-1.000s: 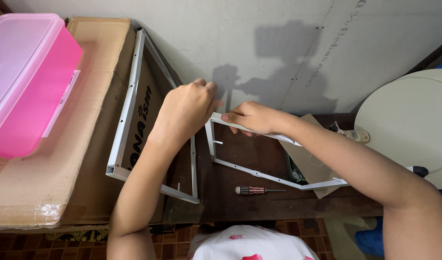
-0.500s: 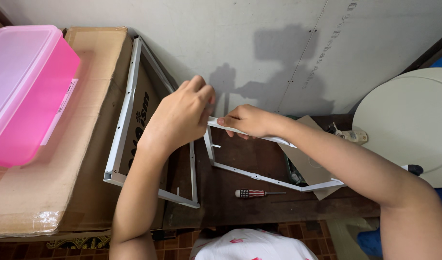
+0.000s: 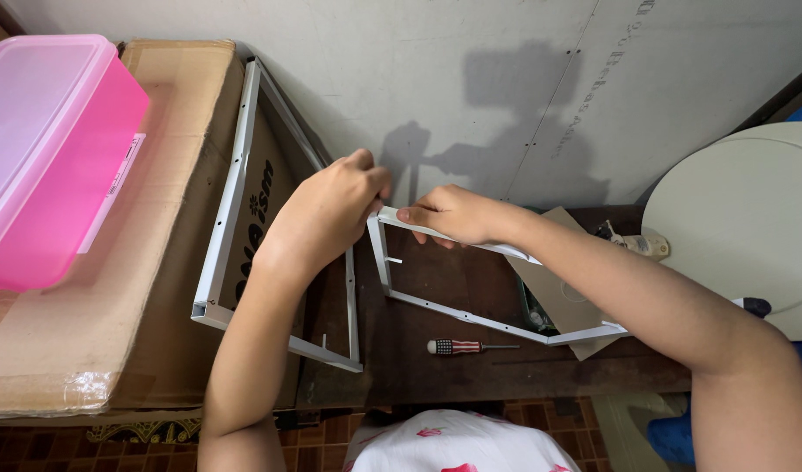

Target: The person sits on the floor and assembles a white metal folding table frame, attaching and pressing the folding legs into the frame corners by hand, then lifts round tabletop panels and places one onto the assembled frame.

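- Two white metal frames are in view: the smaller frame lies on the dark wooden surface, and the larger frame leans over the cardboard box toward the grey wall.
- Both hands meet at the smaller frame's upper left corner, just beside the larger frame's right-hand bar.
- Left hand: fingers curled tight around that corner, though what the fingertips pinch is hidden by the hand itself.
- Right hand: closed over the smaller frame's top bar, thumb and forefinger narrowed at the bar's end, right against the left hand.
- Done, as far as I can judge: each frame already stands as a closed rectangle with its corners joined, and small pegs stick up from the bars.
- In hand now, by my reading: work at that one corner, either fitting a small part or bringing the two frames together; the joint itself cannot be seen.
- Left, it seems: the two frames are not visibly fastened to each other, and the screwdriver with its striped handle lies untouched on the surface, below the smaller frame.
- Nearby: a pink lidded tub sits on the cardboard box, a round cream-coloured disc rests at the right, and a cardboard scrap lies under the smaller frame's right end.
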